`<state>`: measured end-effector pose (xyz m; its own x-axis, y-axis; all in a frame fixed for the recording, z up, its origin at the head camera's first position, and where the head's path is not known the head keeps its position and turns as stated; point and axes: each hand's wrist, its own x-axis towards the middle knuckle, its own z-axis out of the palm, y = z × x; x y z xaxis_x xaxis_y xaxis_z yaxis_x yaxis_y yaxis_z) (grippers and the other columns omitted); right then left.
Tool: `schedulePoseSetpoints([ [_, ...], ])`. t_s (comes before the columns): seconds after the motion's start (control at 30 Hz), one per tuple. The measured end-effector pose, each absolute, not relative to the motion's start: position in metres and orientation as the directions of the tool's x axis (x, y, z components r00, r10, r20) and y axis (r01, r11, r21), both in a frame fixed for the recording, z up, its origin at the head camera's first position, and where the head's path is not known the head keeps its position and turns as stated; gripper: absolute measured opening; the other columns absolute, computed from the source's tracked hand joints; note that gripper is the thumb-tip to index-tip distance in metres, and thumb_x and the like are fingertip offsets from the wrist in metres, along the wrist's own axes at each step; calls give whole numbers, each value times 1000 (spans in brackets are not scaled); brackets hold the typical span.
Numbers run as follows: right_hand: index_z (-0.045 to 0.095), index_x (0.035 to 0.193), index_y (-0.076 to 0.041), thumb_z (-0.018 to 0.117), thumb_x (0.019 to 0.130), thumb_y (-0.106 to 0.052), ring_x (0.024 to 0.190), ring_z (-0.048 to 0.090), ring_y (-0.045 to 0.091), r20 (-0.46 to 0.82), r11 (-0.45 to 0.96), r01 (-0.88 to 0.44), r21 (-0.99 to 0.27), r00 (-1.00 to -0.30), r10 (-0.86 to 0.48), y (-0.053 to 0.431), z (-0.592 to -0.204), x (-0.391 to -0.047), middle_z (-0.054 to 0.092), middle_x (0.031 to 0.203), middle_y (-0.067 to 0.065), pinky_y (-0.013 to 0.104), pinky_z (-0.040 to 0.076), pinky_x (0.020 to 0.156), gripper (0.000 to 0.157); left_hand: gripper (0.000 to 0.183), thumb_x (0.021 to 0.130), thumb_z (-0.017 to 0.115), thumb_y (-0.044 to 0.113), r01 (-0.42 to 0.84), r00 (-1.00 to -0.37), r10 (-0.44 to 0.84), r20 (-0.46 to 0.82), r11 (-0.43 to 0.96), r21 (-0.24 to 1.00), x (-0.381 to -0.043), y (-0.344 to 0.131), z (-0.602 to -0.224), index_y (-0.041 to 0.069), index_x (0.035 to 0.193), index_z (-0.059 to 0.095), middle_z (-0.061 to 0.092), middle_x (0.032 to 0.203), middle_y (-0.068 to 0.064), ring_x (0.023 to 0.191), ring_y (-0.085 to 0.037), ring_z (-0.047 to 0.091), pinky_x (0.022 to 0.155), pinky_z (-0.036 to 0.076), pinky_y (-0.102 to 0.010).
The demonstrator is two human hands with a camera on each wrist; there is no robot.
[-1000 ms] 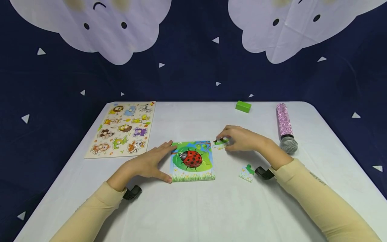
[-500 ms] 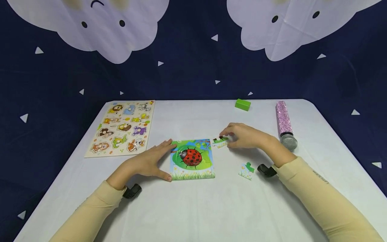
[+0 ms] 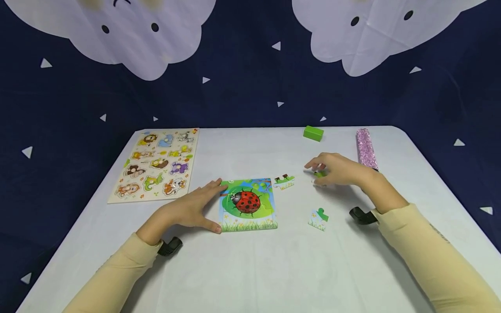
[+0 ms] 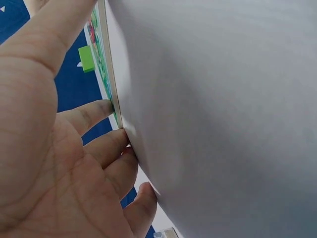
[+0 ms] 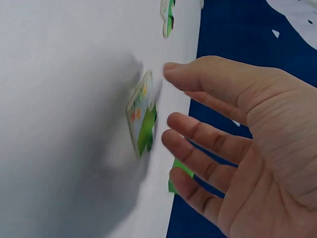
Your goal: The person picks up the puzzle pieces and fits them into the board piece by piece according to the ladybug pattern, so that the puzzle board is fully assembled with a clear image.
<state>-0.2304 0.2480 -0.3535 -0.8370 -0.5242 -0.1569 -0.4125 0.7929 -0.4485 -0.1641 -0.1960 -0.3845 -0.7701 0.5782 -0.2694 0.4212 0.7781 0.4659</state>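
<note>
A square ladybug puzzle (image 3: 246, 204) lies on the white table. My left hand (image 3: 190, 209) rests at its left side, thumb by the near corner and spread fingers at the far one. In the left wrist view the fingertips (image 4: 106, 105) touch the board's edge. My right hand (image 3: 342, 169) hovers over a puzzle piece (image 3: 320, 173) with green and flowers. The right wrist view shows this piece (image 5: 141, 116) just apart from the loosely bent fingers. A piece with dark marks (image 3: 284, 182) lies right of the board, and another with a green knob (image 3: 318, 219) lies nearer me.
A wooden animal peg puzzle (image 3: 154, 167) lies at the left. Towards the far edge sits a green block (image 3: 313, 133). A pink glittery microphone (image 3: 365, 148) lies at the right, partly hidden by my right hand and arm. Behind the table hangs a dark blue cloth with clouds.
My right hand has left the dark-marked piece, which stays on the table, and has moved right over another piece. The left hand keeps its place at the board.
</note>
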Motion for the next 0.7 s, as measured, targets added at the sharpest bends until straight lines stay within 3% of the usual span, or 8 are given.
schedulePoseSetpoints([
  [0.47, 71, 141, -8, 88, 88, -20, 115, 67, 31, -200, 827, -384, -411, -847, -492, 266, -355, -227, 71, 127, 16, 52, 56, 97, 57, 125, 78, 92, 57, 415, -772, 574, -273, 780, 468, -164, -196, -384, 12, 172, 23, 9, 182, -17, 168, -43, 12, 135, 16, -66],
  [0.7, 72, 138, -6, 88, 88, -19, 102, 63, 25, -183, 829, -396, -394, -851, -493, 267, -357, -229, 70, 119, 14, 44, 53, 90, 55, 126, 78, 92, 57, 416, -771, 574, -274, 781, 466, -164, -195, -383, 12, 173, 22, 9, 182, -18, 168, -43, 12, 134, 16, -66],
])
